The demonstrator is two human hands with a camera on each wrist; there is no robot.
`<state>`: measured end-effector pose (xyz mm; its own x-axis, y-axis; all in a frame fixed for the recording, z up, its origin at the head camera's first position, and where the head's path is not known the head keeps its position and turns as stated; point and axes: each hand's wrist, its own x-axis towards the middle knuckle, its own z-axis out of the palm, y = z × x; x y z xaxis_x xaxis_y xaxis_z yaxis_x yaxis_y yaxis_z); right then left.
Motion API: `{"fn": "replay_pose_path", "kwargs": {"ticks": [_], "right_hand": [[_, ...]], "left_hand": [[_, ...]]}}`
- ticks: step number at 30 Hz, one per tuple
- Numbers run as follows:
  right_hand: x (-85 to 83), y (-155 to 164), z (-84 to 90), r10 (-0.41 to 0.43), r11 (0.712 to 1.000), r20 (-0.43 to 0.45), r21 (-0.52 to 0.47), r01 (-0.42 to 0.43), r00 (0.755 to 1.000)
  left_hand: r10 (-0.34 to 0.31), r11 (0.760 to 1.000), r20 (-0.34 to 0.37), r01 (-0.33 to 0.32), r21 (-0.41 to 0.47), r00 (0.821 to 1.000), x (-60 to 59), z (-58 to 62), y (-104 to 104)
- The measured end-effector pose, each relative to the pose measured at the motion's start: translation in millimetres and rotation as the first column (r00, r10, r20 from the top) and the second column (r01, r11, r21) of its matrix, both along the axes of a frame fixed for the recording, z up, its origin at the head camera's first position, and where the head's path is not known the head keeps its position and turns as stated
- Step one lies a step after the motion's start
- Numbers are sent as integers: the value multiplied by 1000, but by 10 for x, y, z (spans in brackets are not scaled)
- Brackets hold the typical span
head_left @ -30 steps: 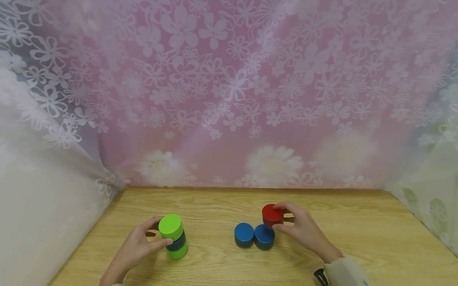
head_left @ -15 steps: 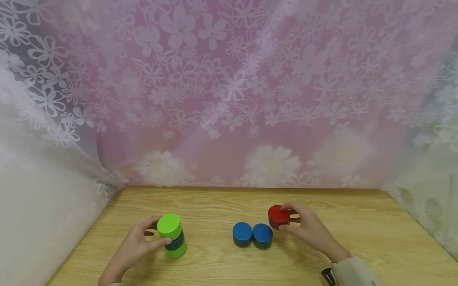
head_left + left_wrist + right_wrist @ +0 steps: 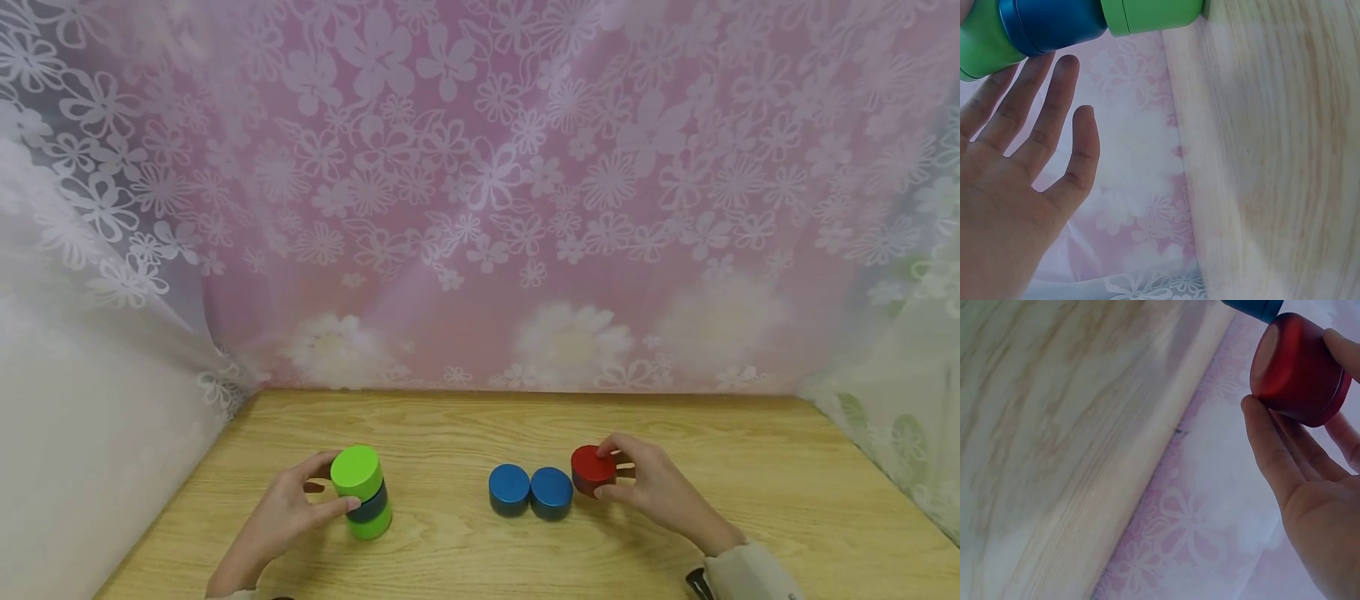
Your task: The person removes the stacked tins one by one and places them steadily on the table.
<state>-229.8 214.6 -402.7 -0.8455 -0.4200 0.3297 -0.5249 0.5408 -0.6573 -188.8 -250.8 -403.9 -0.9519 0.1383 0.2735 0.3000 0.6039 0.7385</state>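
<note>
On the left of the head view, my left hand (image 3: 281, 510) holds a stack of round tins between thumb and fingers. A green tin (image 3: 356, 472) tops it, a blue tin (image 3: 371, 507) is in the middle and another green tin (image 3: 373, 526) stands on the table. My right hand (image 3: 663, 490) pinches a red tin (image 3: 592, 468) between thumb and fingers. Its underside shows in the right wrist view, where the red tin (image 3: 1300, 369) is raised off the wood. Two blue tins, one left (image 3: 509, 489) and one right (image 3: 551, 493), stand side by side just left of it.
The wooden table (image 3: 450, 433) runs back to a pink floral curtain (image 3: 480, 250). Pale curtain sides hang at left and right. A small black object (image 3: 699, 582) shows beside the right sleeve (image 3: 752, 572).
The right hand has carried the red tin from over the right blue tin to the right, then lower, beside it. The left hand stays on its stack.
</note>
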Motion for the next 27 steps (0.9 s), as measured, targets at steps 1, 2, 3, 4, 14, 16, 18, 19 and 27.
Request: {"fn": "replay_pose_path", "kwargs": {"ticks": [1, 2, 3, 4, 14, 16, 18, 19, 27], "right_hand": [[2, 7, 1, 2, 1000, 10, 4, -3, 1000], [2, 13, 3, 6, 1000, 21, 6, -6, 1000], [2, 20, 3, 12, 1000, 31, 6, -12, 999], [2, 27, 3, 18, 1000, 41, 6, -18, 999], [-25, 72, -63, 50, 997, 123, 49, -56, 991], [-29, 77, -77, 58, 996, 134, 54, -66, 989], [-33, 79, -89, 65, 996, 140, 58, -73, 988], [-36, 77, -94, 68, 995, 141, 59, -77, 988], [-37, 58, -119, 91, 991, 181, 76, -107, 979]], "left_hand": [[1, 1000, 0, -1, -1, 1000, -1, 2, 1], [2, 1000, 1, -2, -1, 1000, -3, 4, 4], [2, 1000, 3, -2, -1, 1000, -4, 7, 6], [3, 1000, 6, -3, -1, 1000, -5, 9, 9], [-4, 1000, 25, 4, 6, 1000, -4, 10, 1], [-8, 1000, 24, 8, 5, 1000, -2, 9, -3], [-6, 1000, 24, 6, 4, 1000, -1, 8, -6], [-6, 1000, 23, 6, 3, 1000, -1, 10, -7], [-21, 1000, 32, 21, 19, 999, 6, 21, -8]]}}
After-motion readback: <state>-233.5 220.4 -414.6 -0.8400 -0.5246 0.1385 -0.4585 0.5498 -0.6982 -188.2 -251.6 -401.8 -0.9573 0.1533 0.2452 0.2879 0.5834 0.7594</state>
